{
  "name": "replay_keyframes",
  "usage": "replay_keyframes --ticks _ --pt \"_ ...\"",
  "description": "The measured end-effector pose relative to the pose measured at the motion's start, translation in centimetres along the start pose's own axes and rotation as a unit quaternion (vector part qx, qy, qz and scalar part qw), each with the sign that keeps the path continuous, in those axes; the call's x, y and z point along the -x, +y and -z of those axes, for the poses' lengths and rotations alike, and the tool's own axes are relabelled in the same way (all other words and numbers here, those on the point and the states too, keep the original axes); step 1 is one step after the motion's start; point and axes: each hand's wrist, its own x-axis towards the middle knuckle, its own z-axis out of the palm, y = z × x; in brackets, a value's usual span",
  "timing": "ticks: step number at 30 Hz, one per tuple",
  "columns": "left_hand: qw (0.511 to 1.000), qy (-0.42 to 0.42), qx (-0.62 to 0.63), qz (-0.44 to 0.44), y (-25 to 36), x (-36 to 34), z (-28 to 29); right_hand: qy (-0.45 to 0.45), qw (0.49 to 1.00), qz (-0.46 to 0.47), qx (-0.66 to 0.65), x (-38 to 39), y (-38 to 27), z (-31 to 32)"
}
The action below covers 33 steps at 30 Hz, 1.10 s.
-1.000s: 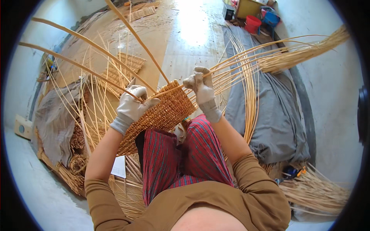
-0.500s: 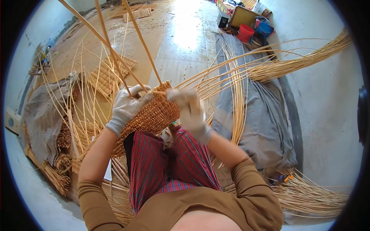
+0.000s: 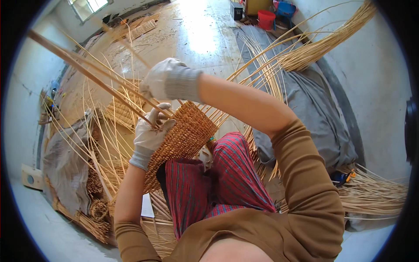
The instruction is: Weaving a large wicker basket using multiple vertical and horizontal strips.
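The left hand (image 3: 150,133), in a pale knitted glove, has its thumb and fingers clamped on the edge of a woven wicker panel (image 3: 190,131), right where stout wicker stakes (image 3: 89,76) run out toward the upper left. The panel is tilted just above and in front of the person's knees, its dense brown weave facing back toward the body, with a black strip of fabric beneath its near side. The right hand (image 3: 166,81), gloved the same way, reaches across above the panel's upper edge with its forearm slanting in from the right; its fingers curl down at the stakes, but they are partly hidden and slightly blurred — I cannot tell whether they are closed on one. Red striped trousers (image 3: 235,166) cover the legs. Ahead and to the left, a flat woven mat (image 3: 124,107) lies on the floor behind slender upright rods, and a rumpled grey cloth (image 3: 67,157) drapes over bundled wicker. To the right, a long bundle of thin wicker rods (image 3: 327,41) fans out above a grey sheet (image 3: 321,122); at the far end stand a red bucket (image 3: 266,19) and a blue basin (image 3: 286,9). Loose rods (image 3: 371,194) lie heaped at lower right.
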Motion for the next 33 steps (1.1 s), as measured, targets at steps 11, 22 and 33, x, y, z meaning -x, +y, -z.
replay_keyframes --ticks 11,22,33 --pt "0.997 -0.046 0.047 0.032 -0.2 -0.7 0.4 0.435 0.614 0.182 -0.634 7.2 2.3 -6.6" --pt "0.985 -0.03 -0.149 -0.083 0.7 -3.3 0.3 0.43 0.378 -0.069 -0.817 10.5 1.1 -17.0" --pt "0.97 -0.17 0.142 0.102 2.4 -4.0 -0.2 0.364 0.465 -0.057 -0.805 10.5 -2.2 -17.4"
